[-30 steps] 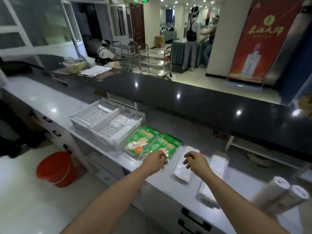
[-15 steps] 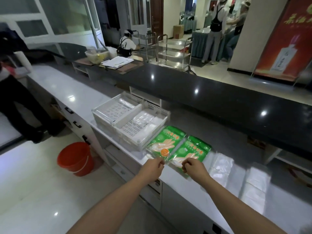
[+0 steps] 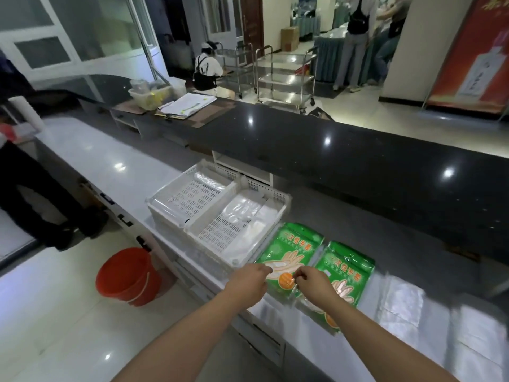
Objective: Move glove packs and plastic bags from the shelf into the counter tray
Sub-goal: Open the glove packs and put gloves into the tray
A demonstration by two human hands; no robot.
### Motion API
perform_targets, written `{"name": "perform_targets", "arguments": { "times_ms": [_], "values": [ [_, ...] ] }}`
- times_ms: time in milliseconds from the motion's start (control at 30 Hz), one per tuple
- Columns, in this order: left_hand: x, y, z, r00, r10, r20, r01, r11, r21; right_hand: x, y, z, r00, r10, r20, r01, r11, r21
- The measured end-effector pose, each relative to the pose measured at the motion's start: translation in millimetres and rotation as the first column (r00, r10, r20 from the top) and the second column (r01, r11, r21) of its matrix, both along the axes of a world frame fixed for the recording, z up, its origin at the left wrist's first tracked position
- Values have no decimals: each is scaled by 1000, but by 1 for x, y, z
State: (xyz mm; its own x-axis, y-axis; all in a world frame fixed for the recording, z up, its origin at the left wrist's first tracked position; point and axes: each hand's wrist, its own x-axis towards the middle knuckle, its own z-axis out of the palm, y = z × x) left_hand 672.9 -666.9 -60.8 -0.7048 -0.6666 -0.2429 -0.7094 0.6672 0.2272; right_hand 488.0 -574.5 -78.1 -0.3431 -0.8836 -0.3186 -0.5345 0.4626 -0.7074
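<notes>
Head view: left hand (image 3: 249,281) and right hand (image 3: 314,285) pinch glove pack (image 3: 292,250).

One head-worn wide-angle camera, looking forward and down from standing height. Facing across the glossy white counter (image 3: 115,172) toward the polished black upper ledge (image 3: 358,166). Sitting close in: left hand (image 3: 249,282) and right hand (image 3: 314,285) showing low-centre at the green printed plastic glove pack (image 3: 292,246), forearms entering from the bottom edge.
</notes>
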Motion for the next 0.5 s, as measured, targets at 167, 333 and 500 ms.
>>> {"name": "perform_targets", "arguments": {
  "times_ms": [167,333,500],
  "values": [
    [-17,-28,-38,966,-255,47,258,964,-68,0,-11,-19,994,-99,-44,101,994,48],
    [-25,-44,-67,897,-428,113,436,898,-58,21,-13,-32,956,-291,-37,294,952,91],
    [-27,-52,-89,824,-553,122,563,823,-77,56,-6,-33,902,-425,-73,431,890,149]
  ]
}}
